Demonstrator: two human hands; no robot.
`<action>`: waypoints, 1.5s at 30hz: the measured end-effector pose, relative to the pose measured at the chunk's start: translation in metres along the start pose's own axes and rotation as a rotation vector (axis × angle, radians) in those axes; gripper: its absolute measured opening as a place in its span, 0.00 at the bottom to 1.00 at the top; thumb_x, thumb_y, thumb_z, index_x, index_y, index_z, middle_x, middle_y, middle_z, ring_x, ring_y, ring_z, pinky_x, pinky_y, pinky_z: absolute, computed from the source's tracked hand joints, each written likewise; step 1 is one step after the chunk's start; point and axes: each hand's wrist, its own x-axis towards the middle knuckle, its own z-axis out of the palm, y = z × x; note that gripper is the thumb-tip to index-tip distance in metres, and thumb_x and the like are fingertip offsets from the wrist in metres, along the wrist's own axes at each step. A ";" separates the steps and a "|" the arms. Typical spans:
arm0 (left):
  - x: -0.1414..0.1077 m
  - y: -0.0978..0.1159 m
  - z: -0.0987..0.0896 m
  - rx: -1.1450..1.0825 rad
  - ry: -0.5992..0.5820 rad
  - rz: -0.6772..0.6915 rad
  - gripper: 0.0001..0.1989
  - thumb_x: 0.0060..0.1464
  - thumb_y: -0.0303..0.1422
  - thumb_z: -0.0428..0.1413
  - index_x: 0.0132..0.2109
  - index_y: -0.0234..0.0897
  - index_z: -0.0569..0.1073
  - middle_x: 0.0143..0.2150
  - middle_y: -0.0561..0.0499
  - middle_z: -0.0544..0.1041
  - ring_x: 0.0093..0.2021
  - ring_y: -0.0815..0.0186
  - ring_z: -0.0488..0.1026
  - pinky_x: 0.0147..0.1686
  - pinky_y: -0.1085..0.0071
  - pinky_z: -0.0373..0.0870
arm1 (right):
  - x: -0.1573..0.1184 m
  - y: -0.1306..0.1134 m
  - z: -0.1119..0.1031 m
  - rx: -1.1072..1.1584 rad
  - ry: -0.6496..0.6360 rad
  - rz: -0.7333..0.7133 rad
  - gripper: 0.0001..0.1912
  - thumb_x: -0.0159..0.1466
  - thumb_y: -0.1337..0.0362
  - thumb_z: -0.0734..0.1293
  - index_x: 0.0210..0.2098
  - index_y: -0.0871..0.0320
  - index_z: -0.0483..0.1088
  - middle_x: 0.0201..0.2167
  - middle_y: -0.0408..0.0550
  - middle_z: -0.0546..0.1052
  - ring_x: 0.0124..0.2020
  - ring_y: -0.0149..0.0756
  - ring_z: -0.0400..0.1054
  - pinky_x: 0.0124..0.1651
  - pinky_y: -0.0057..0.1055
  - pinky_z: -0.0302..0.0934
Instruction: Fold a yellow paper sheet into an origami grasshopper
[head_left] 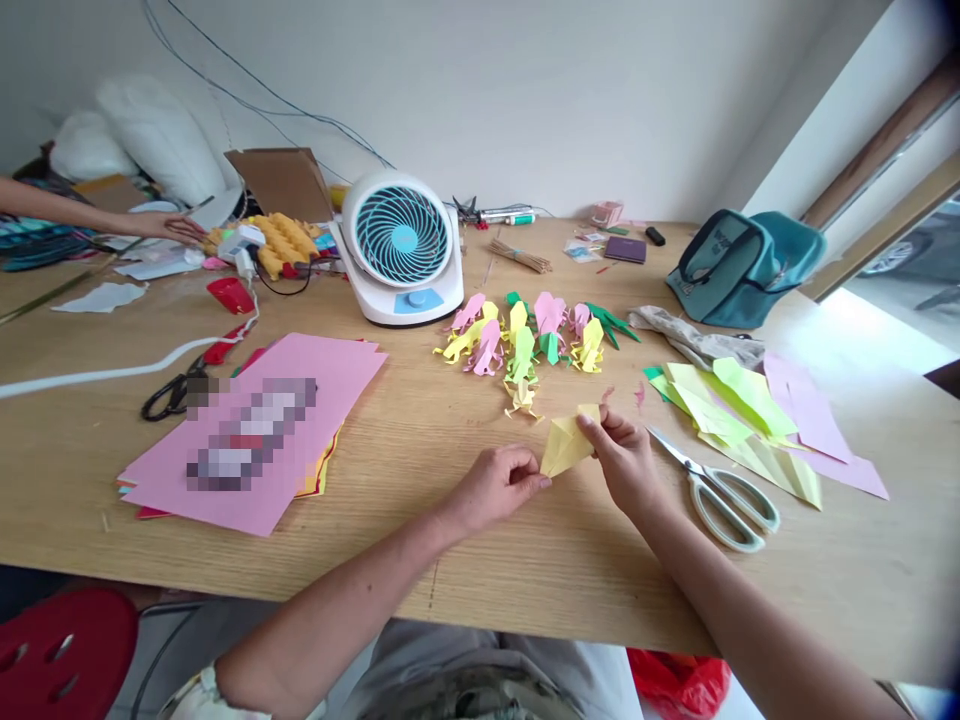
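A small folded piece of pale yellow paper (566, 447) is held above the wooden table (360, 540). My left hand (504, 488) pinches its lower left corner between thumb and fingers. Its upper right edge is gripped by my right hand (621, 448), thumb on top. Just beyond the paper stand several folded paper figures (523, 350) in pink, yellow and green, grouped close together. White-handled scissors (724, 495) lie beside my right hand with their blades pointing to the upper left.
Pink sheets (300, 400) are stacked at left, near black-handled scissors (174, 396). A white fan (401, 245) stands behind. Green and yellow paper pieces (739, 405) and a teal bag (750, 265) are at right. Another person's hand (169, 225) reaches in at far left.
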 end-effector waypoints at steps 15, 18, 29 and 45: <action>0.002 0.004 -0.005 -0.223 -0.019 -0.078 0.14 0.57 0.42 0.58 0.35 0.33 0.73 0.30 0.53 0.71 0.27 0.72 0.64 0.28 0.75 0.60 | -0.002 -0.008 0.006 0.123 -0.108 0.110 0.26 0.52 0.42 0.74 0.22 0.56 0.63 0.21 0.38 0.63 0.23 0.27 0.52 0.26 0.27 0.50; 0.003 0.003 -0.006 -0.350 0.017 -0.115 0.16 0.56 0.44 0.59 0.32 0.34 0.71 0.26 0.56 0.68 0.23 0.75 0.61 0.24 0.77 0.57 | -0.005 -0.012 0.010 0.067 -0.180 0.113 0.27 0.52 0.43 0.74 0.21 0.56 0.62 0.19 0.38 0.61 0.22 0.26 0.51 0.25 0.27 0.50; 0.004 -0.002 -0.005 -0.368 0.116 -0.146 0.11 0.56 0.38 0.59 0.41 0.36 0.71 0.30 0.55 0.72 0.25 0.74 0.66 0.25 0.78 0.63 | -0.001 -0.009 0.003 0.054 -0.331 0.130 0.22 0.52 0.45 0.75 0.29 0.58 0.70 0.22 0.39 0.67 0.23 0.26 0.55 0.25 0.27 0.50; -0.004 0.006 -0.014 -0.002 0.127 0.119 0.21 0.67 0.31 0.47 0.66 0.40 0.62 0.21 0.60 0.68 0.20 0.73 0.68 0.29 0.78 0.67 | 0.001 -0.009 0.002 0.080 -0.292 0.136 0.22 0.53 0.46 0.75 0.30 0.57 0.68 0.23 0.40 0.70 0.23 0.28 0.62 0.27 0.28 0.59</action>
